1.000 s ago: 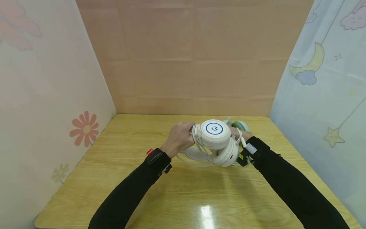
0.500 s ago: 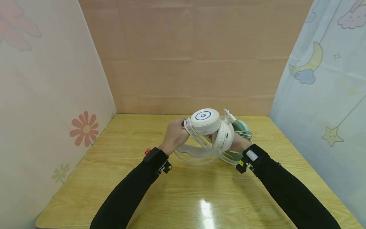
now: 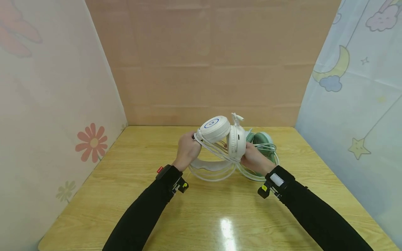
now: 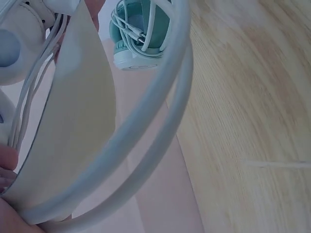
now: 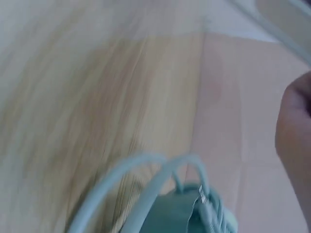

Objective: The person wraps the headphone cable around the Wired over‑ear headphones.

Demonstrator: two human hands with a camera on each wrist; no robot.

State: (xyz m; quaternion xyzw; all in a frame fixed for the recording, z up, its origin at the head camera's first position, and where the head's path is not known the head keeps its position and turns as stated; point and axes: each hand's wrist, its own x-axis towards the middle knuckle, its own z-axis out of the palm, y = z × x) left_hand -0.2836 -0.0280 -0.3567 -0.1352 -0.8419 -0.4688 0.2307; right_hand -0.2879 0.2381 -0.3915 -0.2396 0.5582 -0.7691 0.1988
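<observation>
Both hands hold a pair of white over-ear headphones above the table, ear cups up and headband hanging below. At the left ear cup, which bears a blue ring mark, my left hand grips the side. My right hand grips by the other cup, its fingertips partly hidden behind it. A white cable is wound around the cups, its plug end sticking up. In the left wrist view the wide band and two round tubes cross close to the camera.
Green headphones with a wound cable lie on the wooden table, just behind and right of my right hand. A brown panel closes off the back. Printed cloth walls stand at left and right.
The white headphones have moved left and slightly away with both hands, and their cups have turned. More of the green headphones shows now; the right hand has come out from behind the white cup.
</observation>
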